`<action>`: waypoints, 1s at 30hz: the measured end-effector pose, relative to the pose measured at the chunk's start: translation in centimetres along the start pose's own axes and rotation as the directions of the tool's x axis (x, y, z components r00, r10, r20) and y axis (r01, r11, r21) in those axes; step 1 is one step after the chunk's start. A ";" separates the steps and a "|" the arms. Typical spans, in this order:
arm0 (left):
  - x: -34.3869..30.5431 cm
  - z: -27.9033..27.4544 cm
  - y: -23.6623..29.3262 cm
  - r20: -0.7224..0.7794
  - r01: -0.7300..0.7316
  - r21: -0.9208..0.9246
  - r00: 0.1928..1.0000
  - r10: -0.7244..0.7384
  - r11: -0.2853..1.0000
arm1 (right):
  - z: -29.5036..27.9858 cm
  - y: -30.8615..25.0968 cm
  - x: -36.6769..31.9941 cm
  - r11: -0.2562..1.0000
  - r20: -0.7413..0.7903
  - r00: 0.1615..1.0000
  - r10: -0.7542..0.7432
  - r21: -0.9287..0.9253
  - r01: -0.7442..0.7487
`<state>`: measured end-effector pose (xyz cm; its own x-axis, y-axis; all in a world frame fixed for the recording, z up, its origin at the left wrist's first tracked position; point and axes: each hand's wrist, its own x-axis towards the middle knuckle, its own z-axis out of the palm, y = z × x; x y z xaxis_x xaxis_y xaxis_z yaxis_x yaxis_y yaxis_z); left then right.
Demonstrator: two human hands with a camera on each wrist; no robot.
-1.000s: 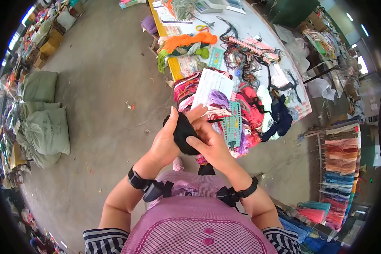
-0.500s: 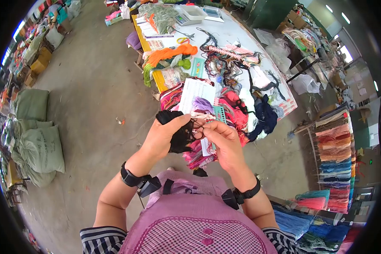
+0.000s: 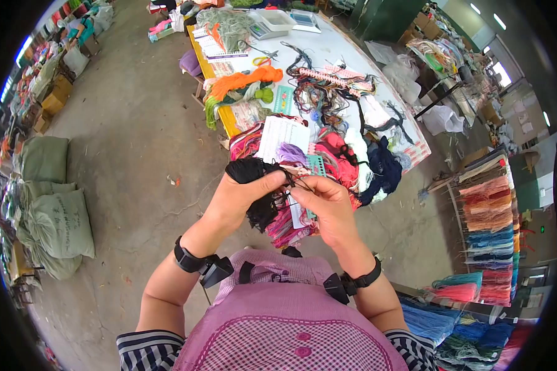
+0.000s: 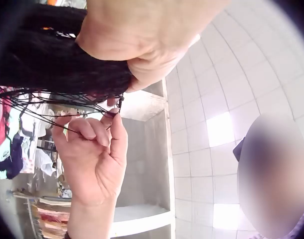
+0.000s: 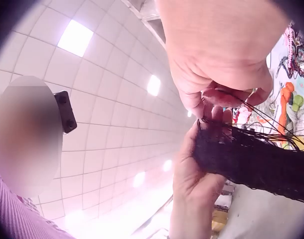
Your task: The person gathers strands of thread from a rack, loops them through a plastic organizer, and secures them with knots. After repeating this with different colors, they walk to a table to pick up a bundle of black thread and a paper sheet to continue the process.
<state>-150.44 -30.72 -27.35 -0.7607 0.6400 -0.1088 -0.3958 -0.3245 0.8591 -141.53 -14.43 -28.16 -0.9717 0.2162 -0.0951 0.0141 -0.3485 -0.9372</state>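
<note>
A hank of black yarn (image 3: 263, 207) hangs from the left hand (image 3: 232, 201), which grips it with the thumb laid across the top. Close to its right, the right hand (image 3: 331, 213) pinches thin black strands between thumb and fingertips. In the left wrist view, several loose strands run from the black hank (image 4: 37, 55) to the fingertips of the right hand (image 4: 92, 159). The right wrist view has the hank (image 5: 251, 157) spread flat beside the left hand (image 5: 197, 174), below the right hand (image 5: 222, 45).
Beyond the hands stands a table (image 3: 346, 55) with orange yarn (image 3: 247, 80), a printed sheet (image 3: 281, 139), pink and red yarn (image 3: 340, 164), navy yarn (image 3: 385, 176) and a scale (image 3: 260, 29). Green sacks (image 3: 59, 216) lie on the floor at left; a rack of coloured yarn (image 3: 489, 229) is at right.
The black yarn, bunched between both hands at first, now hangs loose from the left hand. The right hand has moved from the bundle to its strands. The head view has shifted.
</note>
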 end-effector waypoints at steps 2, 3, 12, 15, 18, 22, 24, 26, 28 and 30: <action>0.2 0.0 -0.2 0.036 -0.008 0.035 0.999 0.006 0.999 | 0.1 0.0 0.1 1.000 -0.005 1.000 -0.010 -0.003 0.010; 0.3 0.0 -0.3 0.071 -0.016 0.072 0.997 0.011 0.997 | 0.2 0.0 0.1 1.000 0.008 1.000 -0.029 0.003 0.029; 0.4 0.0 -0.4 0.047 0.051 -0.047 0.998 -0.049 0.998 | -0.1 0.0 0.1 0.999 0.030 0.999 -0.038 0.009 0.037; 0.4 0.0 -0.2 0.057 0.071 -0.097 0.996 -0.065 0.993 | -0.2 0.1 0.1 0.999 0.036 0.998 -0.051 -0.004 0.051; 0.2 0.5 0.4 0.053 0.109 -0.168 0.993 -0.101 0.980 | -0.1 -0.2 0.1 0.997 0.037 0.996 -0.078 -0.020 0.079; 0.1 0.7 0.4 0.076 0.099 -0.154 0.993 -0.088 0.983 | 0.2 -0.4 0.2 0.991 0.038 0.992 -0.121 -0.050 0.123; 0.2 0.6 0.2 0.069 0.065 -0.100 0.996 -0.059 0.993 | 0.2 -0.4 0.3 0.987 0.048 0.989 -0.138 -0.079 0.141; 0.3 0.3 -0.1 0.063 0.063 -0.094 0.996 -0.057 0.994 | 0.1 -0.5 0.2 0.981 0.058 0.986 -0.155 -0.108 0.161; 0.4 0.3 0.0 0.059 0.059 -0.087 0.997 -0.054 0.994 | 0.0 -0.6 0.1 0.997 0.038 0.997 -0.072 -0.009 0.072; 0.3 0.3 0.1 0.040 0.036 -0.099 0.999 -0.032 0.994 | -0.2 -0.6 0.6 0.992 0.039 0.998 -0.058 0.114 0.053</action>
<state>-150.58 -30.31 -27.19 -0.7261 0.6777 -0.1163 -0.4723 -0.3686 0.8006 -142.07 -13.96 -27.70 -0.9793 0.2004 -0.0273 -0.0646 -0.4378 -0.8967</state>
